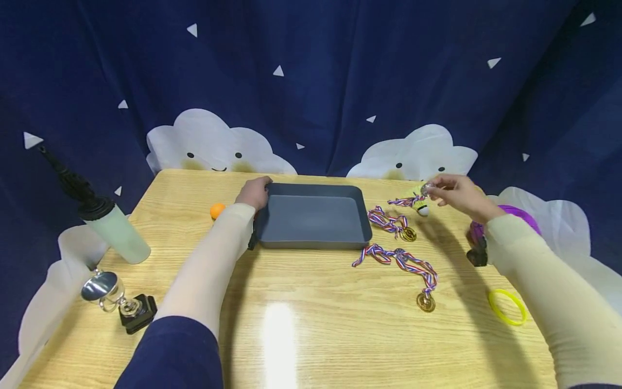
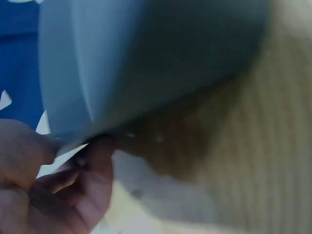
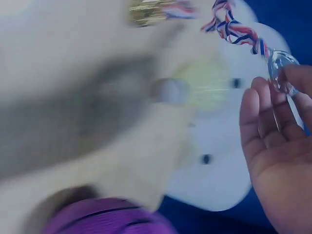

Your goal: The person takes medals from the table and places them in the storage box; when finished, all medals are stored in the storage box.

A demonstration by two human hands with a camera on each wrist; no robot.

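Observation:
A dark grey rectangular tray (image 1: 311,244) lies at the middle of the table's far half. My left hand (image 1: 254,193) grips its far left corner; in the left wrist view the thumb and fingers pinch the tray's rim (image 2: 83,112). At the far right, my right hand (image 1: 459,193) pinches a silver medal (image 3: 282,68), its striped ribbon (image 3: 234,29) trailing off to the left. A yellow shuttlecock (image 1: 421,208) lies just below that hand. Between tray and right arm are two gold medals, one nearer the tray (image 1: 408,234) and one closer to me (image 1: 425,302), both with striped ribbons.
An orange ball (image 1: 217,210) sits left of the tray, partly behind my left sleeve. At the left stand a pale green bottle (image 1: 119,235) with a black top and a silver trophy cup (image 1: 119,297). A purple round object (image 1: 520,216) and yellow ring (image 1: 507,307) are by my right arm.

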